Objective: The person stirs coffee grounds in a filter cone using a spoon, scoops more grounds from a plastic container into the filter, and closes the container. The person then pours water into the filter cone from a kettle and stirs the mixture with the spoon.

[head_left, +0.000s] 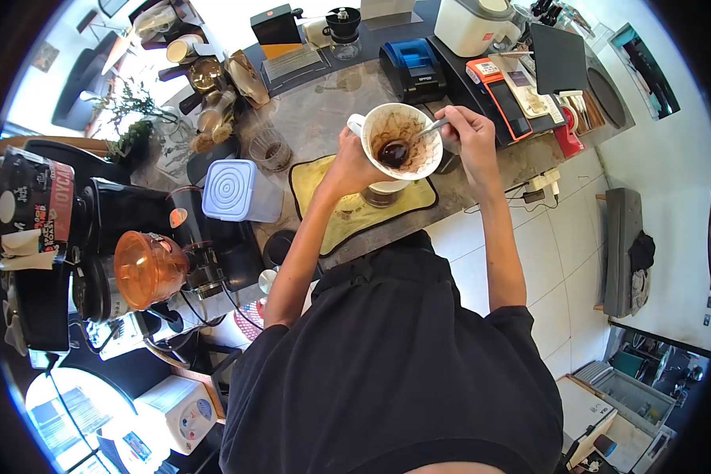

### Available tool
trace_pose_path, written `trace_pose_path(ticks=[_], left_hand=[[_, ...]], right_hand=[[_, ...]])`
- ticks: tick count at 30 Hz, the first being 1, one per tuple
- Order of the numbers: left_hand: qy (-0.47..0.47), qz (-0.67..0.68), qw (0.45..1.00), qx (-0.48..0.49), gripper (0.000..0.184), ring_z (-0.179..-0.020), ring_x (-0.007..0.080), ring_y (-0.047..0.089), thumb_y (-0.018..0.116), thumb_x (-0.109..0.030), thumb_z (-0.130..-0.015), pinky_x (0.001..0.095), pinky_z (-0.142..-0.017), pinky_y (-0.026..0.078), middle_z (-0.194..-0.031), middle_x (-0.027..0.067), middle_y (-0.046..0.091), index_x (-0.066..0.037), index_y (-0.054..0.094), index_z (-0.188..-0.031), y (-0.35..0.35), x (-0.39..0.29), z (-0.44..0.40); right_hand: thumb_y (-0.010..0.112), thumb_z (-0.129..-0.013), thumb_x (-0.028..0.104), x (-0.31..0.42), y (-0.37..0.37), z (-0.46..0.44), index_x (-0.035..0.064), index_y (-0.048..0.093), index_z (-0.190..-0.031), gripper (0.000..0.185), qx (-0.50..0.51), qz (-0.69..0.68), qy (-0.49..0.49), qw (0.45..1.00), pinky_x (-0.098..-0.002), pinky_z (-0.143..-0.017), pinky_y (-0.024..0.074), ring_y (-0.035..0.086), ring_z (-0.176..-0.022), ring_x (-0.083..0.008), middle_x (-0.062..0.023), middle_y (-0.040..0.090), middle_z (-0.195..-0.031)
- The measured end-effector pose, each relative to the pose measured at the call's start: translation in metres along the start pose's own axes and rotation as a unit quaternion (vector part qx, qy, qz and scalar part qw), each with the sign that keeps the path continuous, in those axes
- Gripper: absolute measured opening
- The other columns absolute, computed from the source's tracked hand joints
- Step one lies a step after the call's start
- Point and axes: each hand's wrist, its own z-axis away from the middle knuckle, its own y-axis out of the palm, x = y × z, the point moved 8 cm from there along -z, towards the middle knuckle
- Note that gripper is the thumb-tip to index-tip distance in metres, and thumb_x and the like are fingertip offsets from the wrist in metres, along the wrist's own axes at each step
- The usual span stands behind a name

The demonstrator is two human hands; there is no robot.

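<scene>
A white cup (pixel 432 162) with brown residue on its inner wall and dark matter at the bottom is tilted toward the camera. My left hand (pixel 353 167) is closed around its left side, near the handle. Between the fingers of my right hand (pixel 469 136) is a metal spoon (pixel 433 126), which reaches over the rim into the cup. Below the cup, a glass vessel (pixel 381 196) with a pale top is partly hidden; it stands on a yellow cloth (pixel 341 230) with a dark edge.
An empty-looking glass (pixel 270 150) and a lidded plastic box (pixel 233 189) stand left of the cloth. A grinder with an orange hopper (pixel 144 270) is further left. A blue-black printer (pixel 413 69) and an orange-edged card terminal (pixel 498 99) sit at the back right.
</scene>
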Motion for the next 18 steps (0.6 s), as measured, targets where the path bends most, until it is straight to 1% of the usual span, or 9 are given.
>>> trace_pose_path(ticks=[4,6,7,9,11,12,14,16,18], left_hand=[[0.003,-0.003,1.000,-0.009,0.066,-0.105,0.0270,0.063,0.091,-0.034,-0.055,0.0411,-0.105,0.035,-0.106,0.0079,0.071,-0.007,0.068,-0.110,-0.002,0.004,-0.002],[0.014,0.029,0.999,-0.023,0.066,-0.104,0.0270,0.062,0.092,-0.031,-0.054,0.0402,-0.104,0.037,-0.107,0.0084,0.071,-0.006,0.068,-0.111,-0.004,0.001,-0.004],[0.014,0.029,0.999,-0.022,0.066,-0.104,0.0270,0.062,0.092,-0.031,-0.054,0.0402,-0.104,0.037,-0.107,0.0084,0.071,-0.006,0.068,-0.111,-0.004,-0.001,-0.005],[0.007,0.094,0.995,-0.026,0.068,-0.105,0.0262,0.062,0.093,-0.027,-0.053,0.0397,-0.103,0.039,-0.109,0.0085,0.070,-0.006,0.067,-0.112,-0.004,-0.002,-0.006],[0.006,0.084,0.996,-0.018,0.068,-0.105,0.0258,0.062,0.093,-0.027,-0.053,0.0394,-0.103,0.039,-0.110,0.0085,0.070,-0.006,0.067,-0.112,-0.003,0.000,-0.007],[0.007,0.072,0.997,-0.011,0.068,-0.105,0.0254,0.062,0.093,-0.027,-0.052,0.0390,-0.104,0.039,-0.110,0.0084,0.070,-0.006,0.067,-0.112,-0.003,0.001,-0.008],[0.009,0.062,0.998,-0.007,0.068,-0.106,0.0258,0.062,0.094,-0.027,-0.052,0.0391,-0.104,0.039,-0.110,0.0083,0.070,-0.006,0.067,-0.111,-0.005,0.004,-0.009],[0.005,0.046,0.999,0.003,0.070,-0.105,0.0266,0.062,0.094,-0.027,-0.052,0.0393,-0.104,0.038,-0.110,0.0083,0.070,-0.006,0.067,-0.113,-0.004,0.005,-0.009],[0.007,0.049,0.999,-0.007,0.071,-0.105,0.0268,0.062,0.094,-0.028,-0.052,0.0396,-0.104,0.038,-0.110,0.0083,0.070,-0.006,0.066,-0.114,-0.008,0.003,-0.009]], right_hand=[[0.059,-0.097,0.018,0.020,-0.002,0.001,0.0000,0.072,-0.090,0.024,-0.015,-0.032,-0.041,0.999,-0.0185,-0.058,0.0362,0.050,-0.063,-0.0020,0.0024,0.061,-0.069],[0.059,-0.098,0.018,0.042,0.001,0.005,0.0004,0.072,-0.091,0.023,-0.020,0.013,-0.098,0.995,-0.0182,-0.058,0.0351,0.049,-0.063,-0.0017,0.0028,0.060,-0.069],[0.059,-0.097,0.018,0.053,0.005,0.008,0.0005,0.073,-0.093,0.022,-0.018,0.063,-0.111,0.992,-0.0185,-0.057,0.0346,0.048,-0.063,-0.0010,0.0030,0.060,-0.069],[0.060,-0.097,0.017,0.056,0.011,0.008,0.0004,0.072,-0.093,0.022,-0.004,0.099,-0.124,0.987,-0.0188,-0.056,0.0343,0.048,-0.063,-0.0008,0.0026,0.060,-0.069],[0.060,-0.097,0.016,0.055,0.021,0.009,-0.0002,0.072,-0.092,0.021,0.022,0.144,-0.155,0.977,-0.0195,-0.054,0.0343,0.047,-0.061,-0.0007,0.0019,0.059,-0.068],[0.060,-0.097,0.016,0.050,0.022,0.007,-0.0002,0.072,-0.092,0.021,0.024,0.143,-0.155,0.977,-0.0195,-0.054,0.0343,0.047,-0.061,-0.0007,0.0019,0.059,-0.068],[0.060,-0.096,0.016,0.032,0.023,0.004,-0.0001,0.072,-0.092,0.021,0.043,0.140,-0.099,0.984,-0.0197,-0.055,0.0358,0.048,-0.061,-0.0018,0.0016,0.059,-0.068],[0.060,-0.097,0.017,0.032,0.024,0.005,0.0002,0.072,-0.092,0.021,0.037,0.121,-0.092,0.988,-0.0195,-0.054,0.0349,0.047,-0.060,-0.0019,0.0019,0.059,-0.068],[0.059,-0.097,0.018,0.037,0.020,0.006,-0.0001,0.072,-0.092,0.023,0.014,0.051,-0.104,0.993,-0.0195,-0.053,0.0349,0.048,-0.060,-0.0022,0.0020,0.059,-0.069]])
